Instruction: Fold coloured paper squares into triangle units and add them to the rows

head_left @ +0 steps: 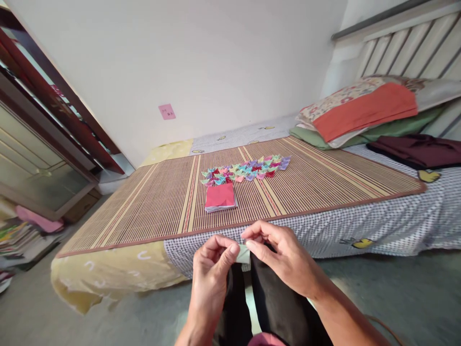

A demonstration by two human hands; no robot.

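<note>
Between my hands, above my lap, is a small piece of pale green folded paper (243, 254). My left hand (213, 271) pinches its left side between thumb and index finger. My right hand (279, 254) has thumb and index finger close together at the paper's upper right corner; the exact grip there is too small to make out. On the bed mat ahead lies a stack of square paper (220, 197) with a red sheet on top. Just behind it, several small folded paper pieces (248, 168) in many colours stand in rows.
A striped bamboo mat (144, 202) covers most of the bed, its brown edge near my hands. Pillows (367, 110) and a dark folded cloth (414, 150) lie at the right by the headboard. A pink note (166, 111) is on the wall. A cabinet (39, 158) stands left.
</note>
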